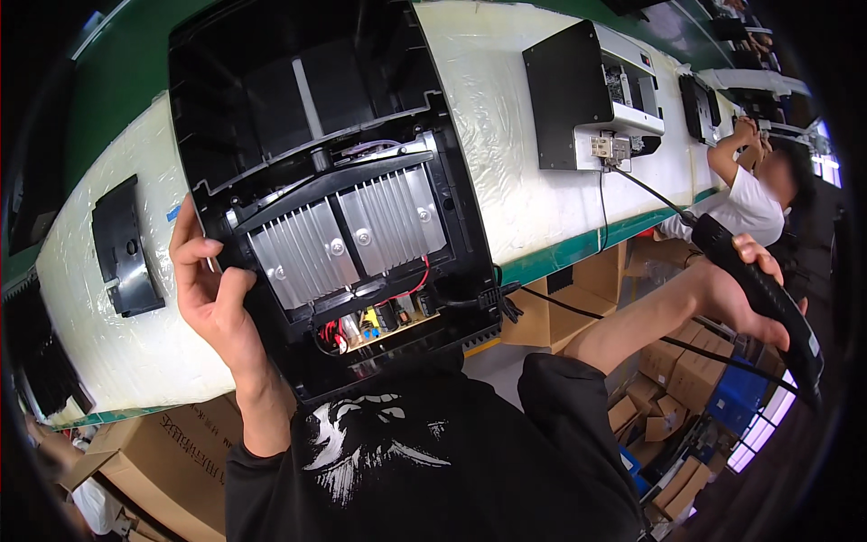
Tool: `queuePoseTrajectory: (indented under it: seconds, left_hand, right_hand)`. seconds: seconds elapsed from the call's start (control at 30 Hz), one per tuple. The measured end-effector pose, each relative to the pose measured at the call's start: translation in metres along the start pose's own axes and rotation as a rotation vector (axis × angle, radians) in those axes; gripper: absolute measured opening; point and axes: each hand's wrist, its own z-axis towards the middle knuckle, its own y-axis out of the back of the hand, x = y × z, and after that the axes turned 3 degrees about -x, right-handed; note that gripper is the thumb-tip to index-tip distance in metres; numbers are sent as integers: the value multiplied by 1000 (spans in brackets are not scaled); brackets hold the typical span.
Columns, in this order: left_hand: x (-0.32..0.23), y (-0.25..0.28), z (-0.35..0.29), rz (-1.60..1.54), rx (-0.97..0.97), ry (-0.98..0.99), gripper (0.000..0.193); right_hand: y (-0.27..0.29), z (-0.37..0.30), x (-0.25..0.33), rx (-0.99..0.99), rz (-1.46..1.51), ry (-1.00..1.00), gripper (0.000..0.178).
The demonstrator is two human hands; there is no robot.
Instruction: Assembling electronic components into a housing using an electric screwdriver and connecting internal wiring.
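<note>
Black housing (468,244) was positioned over near edge of bench (497,108), touched by curled left hand (208,294), grip unclear. Beside bench, handheld tool (768,289) was gripped by right hand (730,296). Through weak support, housing might be dropped.

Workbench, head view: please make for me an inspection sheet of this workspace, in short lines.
Surface: bench, film-covered, with green edge.
Job's things: open black housing with two ribbed heat sinks and a circuit board; black tool, its thin end by the front of a box.
Clutter: curved black part at the bench's left.
Grips: left grip half-curled at the housing's left edge, firmness unclear; right grip closed around the tool.
Cables: black cable passes behind the right forearm; thin cable hangs below the box.
Surroundings: cartons, blue bin, co-worker at right.
</note>
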Motion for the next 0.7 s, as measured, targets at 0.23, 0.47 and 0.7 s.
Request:
queuePoseTrajectory:
  seconds: [0.23,0.47,0.7]
  left_hand:
    - [2,-2,1,29,10,-34,33]
    - [5,2,1,-54,4,-41,34]
    - [2,-2,2,-31,59,-68,31]
  right_hand:
    - [-13,25,-23,177,100,-255,86]
    - [-123,50,-56,261,-209,-317,40]
    - [-102,46,-53,345,-148,-436,37]
